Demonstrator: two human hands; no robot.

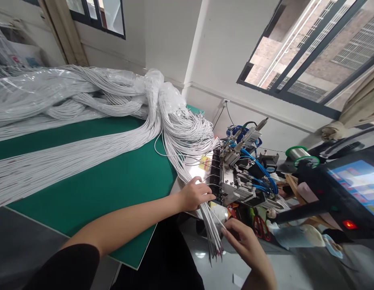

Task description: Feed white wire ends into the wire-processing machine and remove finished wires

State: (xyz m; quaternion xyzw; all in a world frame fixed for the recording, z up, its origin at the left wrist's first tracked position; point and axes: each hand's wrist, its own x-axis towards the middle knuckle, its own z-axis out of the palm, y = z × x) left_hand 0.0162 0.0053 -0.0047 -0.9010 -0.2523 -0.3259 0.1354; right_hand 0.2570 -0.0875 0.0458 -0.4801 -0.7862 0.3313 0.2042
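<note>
My left hand point(195, 195) is closed around a bundle of thin white cables point(209, 229) beside the machine. The loose ends of that bundle hang down past the table edge, with dark reddish tips. Lower right, my right hand point(242, 239) pinches a single white cable point(217, 219) between thumb and fingertips, apart from the bundle. Just beyond both hands stands a machine point(235, 173) with metal cylinders and blue air hoses. A few cables run into the dark slotted strip point(216, 171) along its near side.
Long white cables point(93, 147), partly wrapped in clear plastic point(38, 92), cover much of the green tabletop point(129, 173). A control screen point(358, 185) stands at right. Near it are a wire spool point(302, 156) and red-handled scissors point(261, 227).
</note>
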